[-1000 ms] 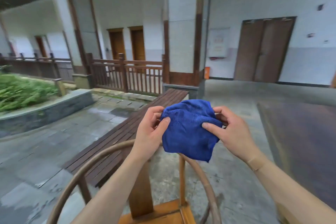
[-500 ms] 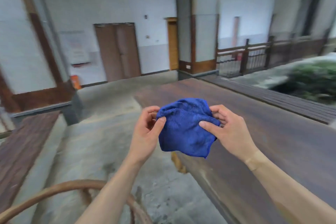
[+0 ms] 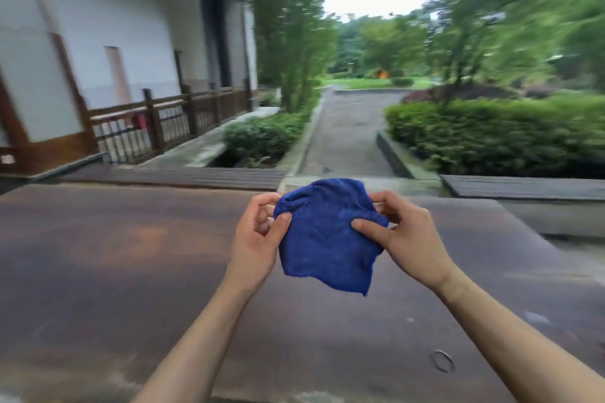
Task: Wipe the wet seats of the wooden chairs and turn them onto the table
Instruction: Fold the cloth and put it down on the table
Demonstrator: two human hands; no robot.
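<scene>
A crumpled blue cloth (image 3: 322, 240) hangs in front of me above the wide dark brown wooden table (image 3: 131, 288). My left hand (image 3: 258, 239) pinches its left edge between thumb and fingers. My right hand (image 3: 409, 239) pinches its right edge the same way. The table top looks damp and fills the lower half of the view. No chair shows in this frame.
Dark wooden benches (image 3: 183, 177) run along the table's far side. Beyond them a paved path (image 3: 347, 137) leads away between hedges (image 3: 491, 137). A wooden railing (image 3: 157, 127) and a white building stand at the left. A faint ring mark (image 3: 442, 360) lies on the table.
My view has swung right, from the chair and corridor to the table and garden path. Both hands have kept the same hold on the cloth.
</scene>
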